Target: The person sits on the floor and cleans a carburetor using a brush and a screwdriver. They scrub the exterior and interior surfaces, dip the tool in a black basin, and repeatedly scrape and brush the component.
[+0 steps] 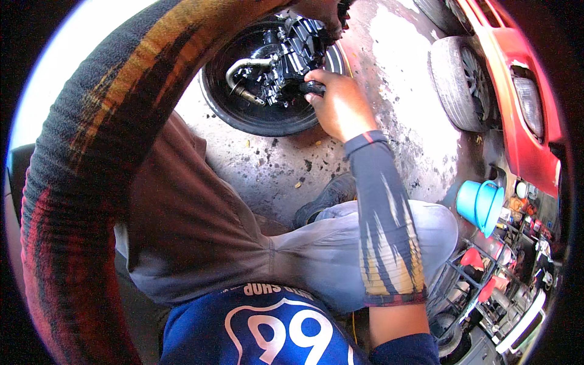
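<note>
A black mechanical assembly [295, 58], engine-like with a bent metal pipe [248, 63], rests on a round black pan-like base [267, 126] on the floor in front of me. My right hand [340, 103] is closed at the assembly's near right side, thumb and fingers around a short black cylindrical piece [314, 88]. Whether that piece is attached to the assembly I cannot tell. My left arm arches across the left and top of the view. At the top edge, my left hand [322, 11] is beside the assembly's upper end, shadowed and cut off, its fingers not clear.
A red car body [517, 48] stands at the right, with a wheel [462, 82] beside it. Farther down that side are a light-blue bucket [479, 205] and a cluttered metal rack [465, 283]. My bent knee [435, 231] lies below my right forearm. Dark stains mark the concrete floor [267, 161].
</note>
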